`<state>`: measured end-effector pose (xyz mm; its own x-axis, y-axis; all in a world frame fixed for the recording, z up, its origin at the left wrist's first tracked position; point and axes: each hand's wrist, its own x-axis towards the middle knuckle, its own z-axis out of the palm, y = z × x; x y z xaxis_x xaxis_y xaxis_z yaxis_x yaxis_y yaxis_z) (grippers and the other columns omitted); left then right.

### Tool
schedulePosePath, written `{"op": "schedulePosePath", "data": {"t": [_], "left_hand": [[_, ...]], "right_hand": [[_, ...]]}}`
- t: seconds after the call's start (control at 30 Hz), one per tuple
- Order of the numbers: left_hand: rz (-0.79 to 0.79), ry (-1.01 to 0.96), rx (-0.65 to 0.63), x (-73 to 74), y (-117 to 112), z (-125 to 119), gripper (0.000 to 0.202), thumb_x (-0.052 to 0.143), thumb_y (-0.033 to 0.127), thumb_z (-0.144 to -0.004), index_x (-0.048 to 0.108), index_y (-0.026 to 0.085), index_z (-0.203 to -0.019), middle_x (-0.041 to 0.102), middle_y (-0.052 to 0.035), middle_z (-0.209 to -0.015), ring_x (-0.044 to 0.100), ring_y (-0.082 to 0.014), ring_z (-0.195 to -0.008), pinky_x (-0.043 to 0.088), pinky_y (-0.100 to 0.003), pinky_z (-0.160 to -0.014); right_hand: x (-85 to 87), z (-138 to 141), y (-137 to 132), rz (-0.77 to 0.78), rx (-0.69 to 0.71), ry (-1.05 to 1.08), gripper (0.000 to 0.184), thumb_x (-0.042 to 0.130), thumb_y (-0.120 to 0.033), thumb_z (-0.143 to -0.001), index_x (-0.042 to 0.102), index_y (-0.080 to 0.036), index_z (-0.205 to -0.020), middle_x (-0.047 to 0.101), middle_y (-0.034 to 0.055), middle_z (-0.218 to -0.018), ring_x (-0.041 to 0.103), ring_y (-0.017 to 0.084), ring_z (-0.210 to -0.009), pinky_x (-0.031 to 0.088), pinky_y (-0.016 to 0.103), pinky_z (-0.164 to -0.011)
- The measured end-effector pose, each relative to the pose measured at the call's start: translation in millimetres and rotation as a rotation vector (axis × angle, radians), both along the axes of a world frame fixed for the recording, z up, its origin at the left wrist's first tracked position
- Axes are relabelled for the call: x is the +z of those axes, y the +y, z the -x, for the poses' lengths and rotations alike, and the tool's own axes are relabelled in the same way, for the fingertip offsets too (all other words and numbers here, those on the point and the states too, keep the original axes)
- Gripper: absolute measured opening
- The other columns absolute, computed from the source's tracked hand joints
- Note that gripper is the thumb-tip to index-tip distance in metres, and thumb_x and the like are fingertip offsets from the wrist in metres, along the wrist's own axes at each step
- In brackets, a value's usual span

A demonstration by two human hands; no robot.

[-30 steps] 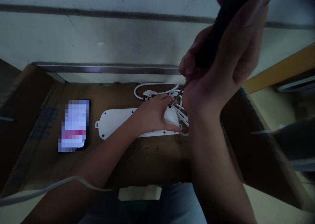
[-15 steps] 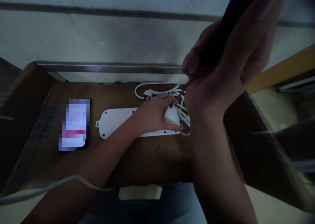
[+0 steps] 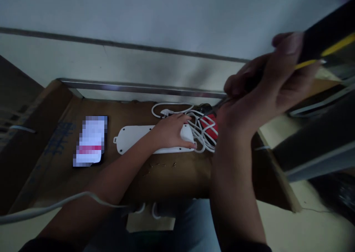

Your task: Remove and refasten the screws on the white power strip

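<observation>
**Right hand lifting screwdriver away from power strip**

On the cardboard (image 3: pixel 177 181) in the middle of the frame, the white power strip (image 3: pixel 133 135) is lying with its long axis running nearly level, its tabbed end pointing left. The right hand (image 3: pixel 263 85) is gripping the black-and-yellow screwdriver (image 3: pixel 327 41) tightly and carrying its tip away from the end cap (image 3: pixel 186 133), out over the white cable (image 3: pixel 202 128), and a red piece (image 3: pixel 209 124) is showing there. The left hand (image 3: pixel 172 132) is cupping the cap, fingers curled around it. The plug (image 3: pixel 165 112) is lying beyond, and small screws (image 3: pixel 159 165) are scattered below.
</observation>
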<state>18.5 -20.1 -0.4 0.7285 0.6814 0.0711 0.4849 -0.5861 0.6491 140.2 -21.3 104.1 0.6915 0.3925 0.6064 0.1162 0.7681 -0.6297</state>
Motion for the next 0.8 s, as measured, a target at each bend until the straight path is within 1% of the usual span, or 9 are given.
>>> {"op": "schedulePosePath", "data": {"t": [0.13, 0.17, 0.23, 0.27, 0.33, 0.43, 0.53, 0.7, 0.8], "left_hand": [[0.0, 0.03, -0.026, 1.1, 2.8, 3.6, 0.09, 0.088, 0.061, -0.071, 0.058, 0.018, -0.144, 0.064, -0.0175, -0.149, 0.062, -0.0372, -0.137, 0.052, -0.049, -0.111], [-0.002, 0.052, -0.032, 2.2, 3.9, 5.3, 0.09, 0.087, 0.063, -0.071, 0.059, 0.018, -0.144, 0.063, -0.0179, -0.15, 0.062, -0.0375, -0.137, 0.051, -0.049, -0.111], [-0.004, 0.11, -0.053, 6.0, 6.3, 9.8, 0.091, 0.086, 0.065, -0.07, 0.059, 0.018, -0.143, 0.063, -0.0181, -0.151, 0.061, -0.0376, -0.138, 0.05, -0.048, -0.113], [-0.004, 0.133, -0.064, 8.4, 7.4, 12.7, 0.092, 0.086, 0.065, -0.07, 0.059, 0.018, -0.144, 0.063, -0.0182, -0.151, 0.061, -0.0373, -0.139, 0.049, -0.047, -0.115], [-0.001, 0.173, -0.09, 13.0, 8.8, 18.9, 0.098, 0.087, 0.066, -0.066, 0.057, 0.016, -0.146, 0.06, -0.0204, -0.154, 0.057, -0.0392, -0.143, 0.046, -0.048, -0.118], [-0.021, 0.269, -0.123, 17.7, 7.0, 26.1, 0.109, 0.093, 0.064, -0.054, 0.058, 0.013, -0.144, 0.057, -0.0265, -0.155, 0.052, -0.0468, -0.145, 0.045, -0.056, -0.118], [-0.1, 0.398, -0.123, 20.4, 0.2, 27.4, 0.105, 0.096, 0.058, -0.053, 0.058, 0.014, -0.141, 0.058, -0.0269, -0.151, 0.054, -0.0478, -0.14, 0.048, -0.056, -0.113], [-0.174, 0.463, -0.117, 27.7, -10.3, 23.0, 0.094, 0.095, 0.046, -0.059, 0.057, 0.011, -0.138, 0.059, -0.0292, -0.148, 0.056, -0.0476, -0.137, 0.05, -0.055, -0.109], [-0.174, 0.508, -0.131, 31.0, -10.6, 21.9, 0.095, 0.095, 0.046, -0.06, 0.056, 0.009, -0.139, 0.056, -0.0293, -0.151, 0.053, -0.0467, -0.141, 0.049, -0.052, -0.111]], "right_hand": [[22.9, -17.1, -28.9, -0.04, -0.253, -0.231, 0.026, 0.05, -0.037, -0.098, 0.044, -0.016, -0.085, 0.053, -0.0004, -0.086, 0.042, -0.002, -0.058, 0.028, 0.021, -0.052], [27.0, -22.4, -39.6, -0.051, -0.382, -0.293, 0.032, 0.045, -0.038, -0.1, 0.044, -0.014, -0.079, 0.052, 0.0002, -0.084, 0.042, -0.003, -0.059, 0.03, 0.021, -0.056], [31.1, -35.6, -62.6, 0.115, -0.489, -0.474, 0.036, 0.046, -0.044, -0.101, 0.054, -0.014, -0.085, 0.054, 0.0022, -0.085, 0.052, 0.0, -0.079, 0.045, 0.023, -0.082], [30.9, -43.5, -73.9, 0.193, -0.501, -0.556, 0.042, 0.05, -0.053, -0.1, 0.058, -0.013, -0.087, 0.059, 0.0037, -0.09, 0.057, 0.003, -0.089, 0.048, 0.025, -0.092], [26.7, -61.1, -93.8, 0.378, -0.506, -0.724, 0.058, 0.048, -0.07, -0.096, 0.063, -0.015, -0.098, 0.063, 0.0062, -0.097, 0.059, 0.007, -0.089, 0.048, 0.029, -0.09], [14.4, -87.1, -112.5, 0.678, -0.481, -0.89, 0.063, 0.058, -0.077, -0.089, 0.064, -0.014, -0.097, 0.065, 0.0079, -0.09, 0.055, 0.009, -0.075, 0.043, 0.027, -0.073], [1.2, -104.6, -117.5, 0.849, -0.465, -0.992, 0.076, 0.047, -0.086, -0.088, 0.065, -0.013, -0.099, 0.065, 0.0098, -0.088, 0.052, 0.01, -0.071, 0.043, 0.028, -0.073], [-12.6, -108.7, -110.9, 1.054, -0.424, -1.17, 0.075, 0.049, -0.076, -0.093, 0.064, -0.011, -0.125, 0.067, 0.0162, -0.099, 0.061, 0.017, -0.088, 0.052, 0.032, -0.086], [-17.9, -103.5, -107.2, 1.186, -0.365, -1.265, 0.076, 0.054, -0.066, -0.095, 0.053, -0.014, -0.149, 0.068, 0.0192, -0.113, 0.066, 0.024, -0.1, 0.055, 0.037, -0.093]]}}
